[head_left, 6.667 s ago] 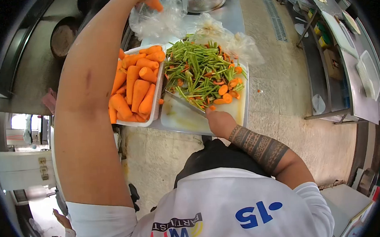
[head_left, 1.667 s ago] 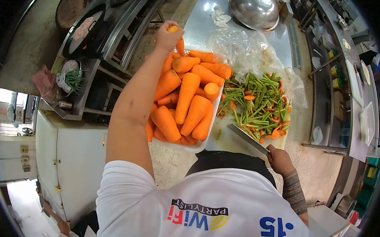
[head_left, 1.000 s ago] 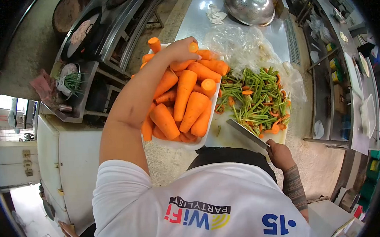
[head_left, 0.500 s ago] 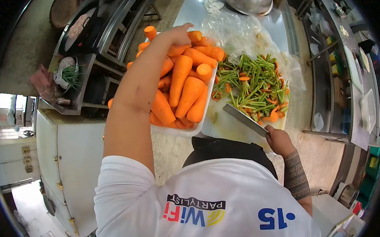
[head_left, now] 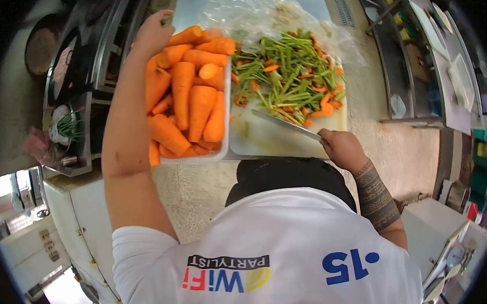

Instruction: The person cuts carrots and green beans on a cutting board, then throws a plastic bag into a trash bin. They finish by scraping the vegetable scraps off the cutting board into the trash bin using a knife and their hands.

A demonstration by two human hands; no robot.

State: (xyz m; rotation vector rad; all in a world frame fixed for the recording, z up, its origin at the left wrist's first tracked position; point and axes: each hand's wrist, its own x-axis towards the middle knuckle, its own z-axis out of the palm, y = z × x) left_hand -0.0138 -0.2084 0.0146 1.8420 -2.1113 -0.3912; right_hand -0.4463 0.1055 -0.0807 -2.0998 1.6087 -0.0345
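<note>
The white shirt carries readable print, seen upside down: "WiFi PARTYLIST" in mixed colours and a blue "15".

A white tray sits on the worktop, heaped with whole peeled carrots. Just right of it lies a white cutting board, its far half covered with cut green beans mixed with orange carrot slices. Clear plastic bags lie beyond the board.

The left hand rests at the tray's far left corner, touching the carrots there; whether its grip is closed on one cannot be told. The right hand, grip clamped on a knife, holds the blade over the board's near bare part.
</note>
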